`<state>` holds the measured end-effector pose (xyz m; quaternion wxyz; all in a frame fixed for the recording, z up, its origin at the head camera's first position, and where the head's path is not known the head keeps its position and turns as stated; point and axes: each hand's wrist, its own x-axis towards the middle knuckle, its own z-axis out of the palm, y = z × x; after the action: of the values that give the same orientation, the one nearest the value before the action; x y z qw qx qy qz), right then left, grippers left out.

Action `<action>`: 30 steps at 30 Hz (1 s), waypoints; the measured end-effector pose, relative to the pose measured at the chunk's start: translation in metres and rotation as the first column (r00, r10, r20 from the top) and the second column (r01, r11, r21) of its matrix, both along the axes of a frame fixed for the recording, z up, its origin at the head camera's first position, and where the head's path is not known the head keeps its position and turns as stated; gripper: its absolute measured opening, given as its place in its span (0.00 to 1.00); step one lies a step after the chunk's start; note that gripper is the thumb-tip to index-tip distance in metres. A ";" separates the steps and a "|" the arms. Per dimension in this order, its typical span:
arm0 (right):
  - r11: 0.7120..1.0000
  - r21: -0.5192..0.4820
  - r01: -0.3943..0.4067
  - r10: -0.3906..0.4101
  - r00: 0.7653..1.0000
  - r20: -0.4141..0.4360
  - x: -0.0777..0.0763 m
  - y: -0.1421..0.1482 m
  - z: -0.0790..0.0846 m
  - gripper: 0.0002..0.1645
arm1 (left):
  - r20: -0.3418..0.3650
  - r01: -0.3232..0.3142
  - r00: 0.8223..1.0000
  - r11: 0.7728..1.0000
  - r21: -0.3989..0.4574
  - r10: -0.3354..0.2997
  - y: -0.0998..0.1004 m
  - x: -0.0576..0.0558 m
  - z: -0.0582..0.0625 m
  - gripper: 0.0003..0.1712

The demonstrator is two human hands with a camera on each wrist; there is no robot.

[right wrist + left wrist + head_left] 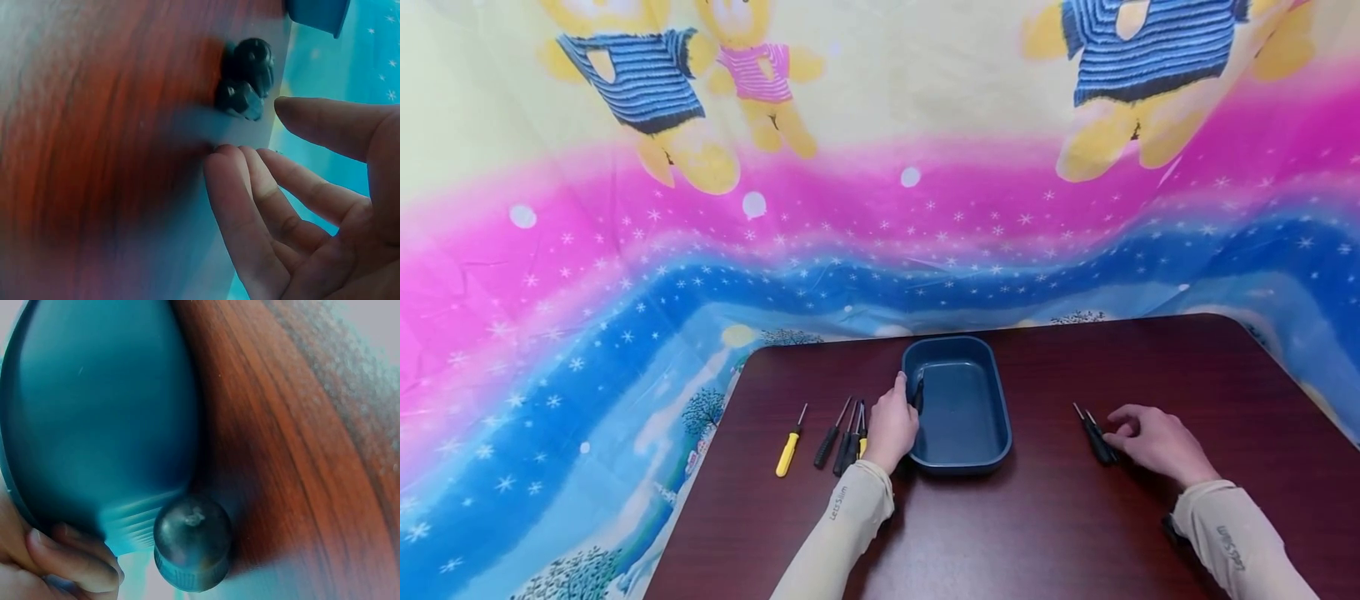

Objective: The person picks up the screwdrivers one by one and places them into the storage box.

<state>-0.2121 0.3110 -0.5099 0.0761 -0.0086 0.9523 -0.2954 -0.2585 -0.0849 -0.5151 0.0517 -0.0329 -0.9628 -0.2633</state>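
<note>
Pair of black-handled screwdrivers (1101, 443) laid on bench (1022, 533), just beside right hand (1161, 442); thumb and fingers parted there, nothing held. Dark blue tray (962, 417) gripped at left rim by left hand (891, 425), fingers curled. Screwdrivers judged light, stiff, hardly fragile, perhaps prone to rolling; best pinched round thick handles.

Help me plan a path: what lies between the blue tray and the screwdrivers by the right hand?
Only bare tabletop lies between the tray and those screwdrivers; the head view shows it.
</note>
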 end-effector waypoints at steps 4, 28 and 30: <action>1.000 -0.024 0.002 -0.001 1.000 0.007 0.001 -0.004 -0.003 0.27 | -0.010 0.001 1.000 1.000 -0.002 -0.001 0.001 0.000 -0.001 0.34; 0.995 -0.100 0.018 -0.015 0.999 0.030 0.001 -0.010 -0.004 0.25 | -0.005 0.003 1.000 1.000 0.006 -0.003 0.001 0.000 0.001 0.35; 0.995 -0.101 0.020 -0.016 0.999 0.035 0.002 -0.009 -0.004 0.25 | -0.004 0.000 1.000 1.000 0.010 0.000 0.002 0.000 0.001 0.34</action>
<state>-0.2105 0.3021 -0.5143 0.0891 0.0011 0.9346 -0.3443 -0.2584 -0.0834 -0.5139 0.0538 -0.0332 -0.9614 -0.2679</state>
